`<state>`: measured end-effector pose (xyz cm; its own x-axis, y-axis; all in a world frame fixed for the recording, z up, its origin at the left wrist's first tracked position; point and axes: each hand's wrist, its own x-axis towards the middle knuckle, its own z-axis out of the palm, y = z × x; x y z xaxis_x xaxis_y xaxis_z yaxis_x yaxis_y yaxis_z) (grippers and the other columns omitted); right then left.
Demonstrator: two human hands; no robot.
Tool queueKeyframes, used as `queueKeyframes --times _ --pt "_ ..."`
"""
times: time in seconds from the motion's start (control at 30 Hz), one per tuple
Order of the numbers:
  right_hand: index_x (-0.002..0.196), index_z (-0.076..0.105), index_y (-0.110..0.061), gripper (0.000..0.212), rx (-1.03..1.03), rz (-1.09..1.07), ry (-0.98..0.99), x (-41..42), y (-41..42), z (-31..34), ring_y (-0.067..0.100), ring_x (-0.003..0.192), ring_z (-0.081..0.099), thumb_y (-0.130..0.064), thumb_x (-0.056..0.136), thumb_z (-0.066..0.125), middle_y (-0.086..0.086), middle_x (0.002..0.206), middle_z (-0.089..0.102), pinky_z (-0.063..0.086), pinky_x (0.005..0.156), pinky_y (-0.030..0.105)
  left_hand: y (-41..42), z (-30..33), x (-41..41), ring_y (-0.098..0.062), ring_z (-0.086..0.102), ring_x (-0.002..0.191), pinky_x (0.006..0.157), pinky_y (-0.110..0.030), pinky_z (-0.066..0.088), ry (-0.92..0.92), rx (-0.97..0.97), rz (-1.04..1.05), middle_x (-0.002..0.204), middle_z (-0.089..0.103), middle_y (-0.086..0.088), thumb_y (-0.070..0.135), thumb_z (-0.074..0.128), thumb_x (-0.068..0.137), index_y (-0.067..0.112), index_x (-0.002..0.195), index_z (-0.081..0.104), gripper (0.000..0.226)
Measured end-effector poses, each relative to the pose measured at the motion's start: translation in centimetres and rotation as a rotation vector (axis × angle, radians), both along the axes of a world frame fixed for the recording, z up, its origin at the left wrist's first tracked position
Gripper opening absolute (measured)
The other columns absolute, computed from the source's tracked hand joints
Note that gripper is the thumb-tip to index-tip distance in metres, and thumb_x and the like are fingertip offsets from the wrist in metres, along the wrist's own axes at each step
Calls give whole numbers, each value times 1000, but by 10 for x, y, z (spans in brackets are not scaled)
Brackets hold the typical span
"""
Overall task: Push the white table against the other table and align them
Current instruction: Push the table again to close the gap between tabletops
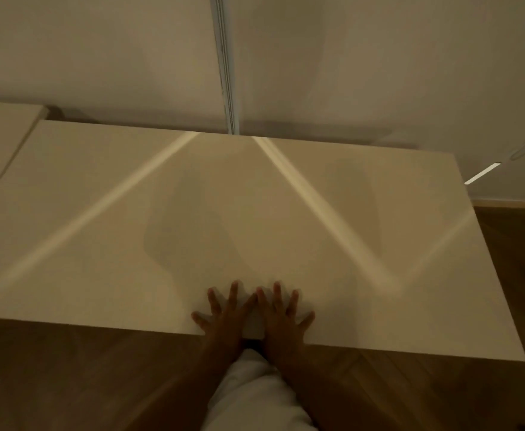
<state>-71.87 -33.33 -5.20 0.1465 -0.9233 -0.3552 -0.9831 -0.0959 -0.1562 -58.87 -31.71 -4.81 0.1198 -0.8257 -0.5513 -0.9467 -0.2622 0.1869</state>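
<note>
Nearest the camera, both forearms reach forward over a white-clad leg to the near edge of the white bench (255,213). The left hand (223,315) and the right hand (283,315) lie flat on the top, palms down, fingers spread wide and gripping nothing; the two sit just beside each other, index fingers nearly touching, with the heels of the palms at the near edge. They rest roughly at the middle of that long edge (a sensible spot for a straight shove, less so for turning the top). The fingertips are slightly blurred, so I cannot tell how hard they press.

Beyond the hands the white bench stretches away bare, crossed by pale streaks of reflected light, over a wooden floor (68,368). Its far edge lies close to the wall (99,57), at the foot of a vertical rail (227,73).

At the far left stands the other bench (0,135), of which only a corner shows. Its edge runs alongside the left end of the white bench, and a thin dark line separates them; whether they touch along that line is hard to say. The other bench's far corner sits a little farther back than the white one's, so the far edges do not look flush.

My judgement: the pushing is mostly done, since the two tops are already side by side. What seems left is closing any last gap and squaring the far edges, then checking the seam, most of which lies outside the view.
</note>
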Motion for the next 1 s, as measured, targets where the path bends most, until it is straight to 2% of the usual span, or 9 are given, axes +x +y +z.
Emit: queueKeyframes --times 0.1,0.23,0.37,0.5,0.6,0.67,0.8,0.93,1.0 --pt "149 36 -41 86 24 4 -7 3 0 2 45 141 34 -52 74 77 3 160 32 27 92 82 1 -4 3 -48 -20 144 95 -86 4 -9 -24 -24 153 -35 14 58 42 96 65 144 -8 69" --pt "151 32 -40 65 45 0 -16 4 -1 1 47 141 33 -50 88 45 4 163 21 26 92 82 2 -6 4 -49 -19 144 95 -86 3 -13 -67 -48 153 -38 16 58 38 97 67 136 -23 73" --pt "148 40 -38 86 66 39 -20 3 -2 2 47 140 34 -70 71 60 5 159 33 25 92 83 5 -5 3 -55 7 144 85 -89 16 -52 -50 -37 163 -15 10 64 46 89 66 141 -13 78" --pt "150 36 -40 104 99 37 -28 4 -5 4 46 143 29 -81 58 65 3 161 28 25 92 84 -1 -10 3 -51 -16 145 91 -87 3 -12 -71 -14 158 -30 14 58 39 96 70 133 -22 73" --pt "150 34 -40 104 97 34 -8 6 -11 5 45 144 27 -79 60 67 4 161 27 27 90 84 -6 -6 3 -53 -12 145 88 -89 5 -42 -60 -25 161 -23 10 56 37 97 67 140 -14 68" --pt "151 32 -40 104 89 34 11 7 -15 9 45 144 23 -77 61 70 3 161 27 28 90 84 -10 -5 3 -51 -18 144 91 -88 2 -10 -28 -17 161 -26 11 56 34 99 67 140 -16 65" --pt "153 24 -40 102 139 57 3 3 -27 13 47 146 19 -84 63 47 4 163 22 22 92 86 -25 -2 1 -52 -19 143 92 -88 3 -6 -9 0 162 -24 11 59 41 96 66 142 -12 70" --pt "154 -3 -44 100 191 127 11 -4 -47 19 44 148 -14 -79 73 42 0 165 -15 8 101 83 -41 1 -1 -53 -22 142 91 -89 3 -4 41 -5 161 -26 10 57 47 95 64 141 -14 77" --pt "153 -9 -44 95 192 123 8 -7 -54 24 42 147 -21 -76 79 40 -1 162 -24 6 103 81 -48 5 -2 -53 -23 141 90 -89 3 4 39 -20 161 -27 9 55 47 94 63 141 -19 81"
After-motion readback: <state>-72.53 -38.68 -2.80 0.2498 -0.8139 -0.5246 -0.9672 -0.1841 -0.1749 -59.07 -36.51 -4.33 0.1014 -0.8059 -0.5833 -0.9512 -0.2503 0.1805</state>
